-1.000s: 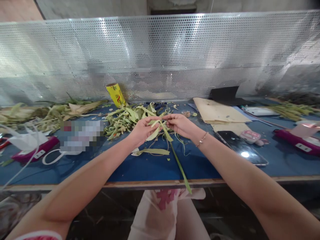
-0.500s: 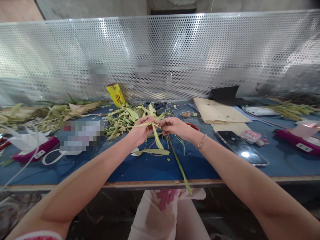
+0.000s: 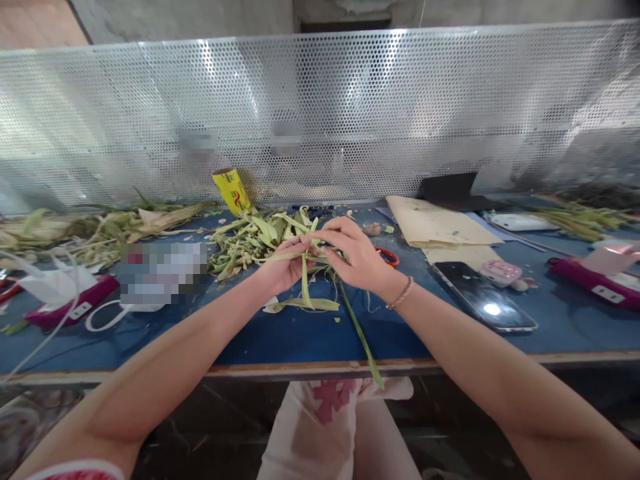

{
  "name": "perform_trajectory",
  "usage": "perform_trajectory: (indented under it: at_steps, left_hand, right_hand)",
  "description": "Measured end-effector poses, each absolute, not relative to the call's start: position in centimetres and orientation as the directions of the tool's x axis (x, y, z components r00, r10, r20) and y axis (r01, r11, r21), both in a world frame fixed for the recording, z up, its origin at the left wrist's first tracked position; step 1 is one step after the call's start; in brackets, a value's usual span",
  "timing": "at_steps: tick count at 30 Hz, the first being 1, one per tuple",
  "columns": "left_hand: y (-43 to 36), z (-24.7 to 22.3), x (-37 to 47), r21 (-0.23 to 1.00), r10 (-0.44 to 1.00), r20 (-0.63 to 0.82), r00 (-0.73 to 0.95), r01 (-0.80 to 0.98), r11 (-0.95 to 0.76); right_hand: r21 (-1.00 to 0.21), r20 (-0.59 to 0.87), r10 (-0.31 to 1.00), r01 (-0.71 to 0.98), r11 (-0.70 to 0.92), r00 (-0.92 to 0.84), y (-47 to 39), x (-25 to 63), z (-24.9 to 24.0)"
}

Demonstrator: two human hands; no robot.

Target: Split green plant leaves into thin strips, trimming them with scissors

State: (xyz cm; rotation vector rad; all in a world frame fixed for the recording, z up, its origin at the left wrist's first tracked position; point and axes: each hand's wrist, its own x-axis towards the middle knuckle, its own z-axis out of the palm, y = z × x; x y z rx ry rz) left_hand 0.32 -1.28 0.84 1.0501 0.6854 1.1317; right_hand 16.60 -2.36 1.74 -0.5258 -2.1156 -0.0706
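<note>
Pale green leaf strips (image 3: 306, 283) cross between my two hands at the middle of the table. My left hand (image 3: 286, 268) is closed on them, thumb and fingers pinching near the crossing. From the right, my right hand (image 3: 353, 255) reaches over the same spot, its fingers bent and its fingertips at the strips; whether it grips them is hard to tell. Behind my left hand lies a heap of green leaves and stems (image 3: 240, 247). Below the hands a flat leaf piece (image 3: 313, 305) rests on the blue table (image 3: 310, 340), and a long green leaf (image 3: 363, 340) hangs over the front edge.
A yellow tube (image 3: 233, 191) leans behind the heap. Red-handled scissors (image 3: 388, 257) lie right of my right hand. Farther right are brown paper (image 3: 440, 223), a black phone (image 3: 480, 293) and a pink case (image 3: 501, 272). A perforated metal screen (image 3: 320, 113) stands behind.
My right hand has turned and risen slightly, its fingers now extending over my left fingertips. The hanging strip has swung left to a more upright position. My left hand has shifted little.
</note>
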Motion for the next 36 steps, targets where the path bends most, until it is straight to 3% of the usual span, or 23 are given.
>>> perform_trajectory:
  at_steps: [5,12,18,20,23,26,28,36]
  left_hand:
    - [-2.2,1.0,1.0,0.959,0.958,0.103,0.266,-0.283,-0.024]
    - [-2.1,0.8,0.9,0.980,0.974,0.173,0.147,-0.128,-0.155]
    - [-1.7,0.6,0.9,0.975,0.974,0.201,0.102,-0.117,-0.189]
    - [-1.9,0.6,0.8,0.951,0.946,0.282,0.161,-0.176,-0.254]
    - [-2.1,0.7,0.7,0.912,0.871,0.405,0.279,-0.195,-0.362]
    - [-1.9,0.6,0.7,0.887,0.822,0.461,0.335,-0.138,-0.441]
    - [-1.6,0.3,0.7,0.879,0.816,0.472,0.335,-0.103,-0.466]
    - [-1.2,0.0,0.5,0.913,0.862,0.408,0.302,-0.134,-0.385]
  right_hand:
    - [-0.034,0.746,0.274,0.376,0.926,-0.607,-3.1,15.2,1.2]
    - [-0.048,0.679,0.277,0.335,0.941,-0.680,-3.1,14.6,0.6]
    - [0.037,0.701,0.218,0.340,0.940,-0.679,-3.7,14.4,0.7]
    - [-0.037,0.760,0.245,0.337,0.941,-0.602,-3.7,14.5,0.9]
    - [-0.243,0.832,0.386,0.363,0.900,-0.398,-3.3,14.9,1.0]
    - [-0.508,0.788,0.571,0.279,0.815,-0.232,-2.6,15.2,1.1]
    - [-0.623,0.738,0.649,0.183,0.761,-0.185,-2.2,15.3,1.1]
    - [-0.747,0.653,0.749,0.069,0.662,-0.116,-1.3,15.5,1.1]
